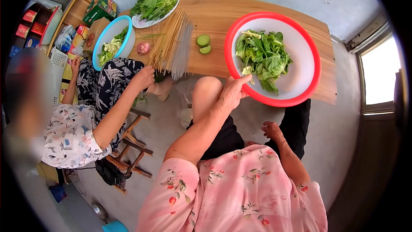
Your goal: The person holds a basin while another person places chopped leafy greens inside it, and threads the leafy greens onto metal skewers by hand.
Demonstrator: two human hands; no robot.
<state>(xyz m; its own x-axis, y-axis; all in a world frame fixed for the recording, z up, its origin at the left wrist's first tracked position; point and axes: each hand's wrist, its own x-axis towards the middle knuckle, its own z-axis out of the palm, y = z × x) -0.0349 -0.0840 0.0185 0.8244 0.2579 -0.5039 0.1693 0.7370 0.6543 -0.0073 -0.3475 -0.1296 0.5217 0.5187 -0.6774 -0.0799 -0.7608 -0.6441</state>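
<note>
A large white bowl with a thick red rim (315,66) rests on the table's right side, tilted in view. Green leafy vegetables (266,56) lie in it, with a few pale pieces among the leaves. My left hand (234,92) grips the bowl's near-left rim, its upper fingers reaching over the edge beside a pale vegetable piece. Below the table edge, by my right leg, my right hand (272,131) hangs with loosely bent fingers apart and nothing in it.
Bamboo skewers (165,45) and thinner grey sticks (182,51) lie mid-table. Nearby are a cut green vegetable (203,40), a pink onion-like bulb (143,48), a plate of greens (156,6) and a blue-rimmed bowl (98,45). A seated person's hand (143,77) touches the skewers' ends.
</note>
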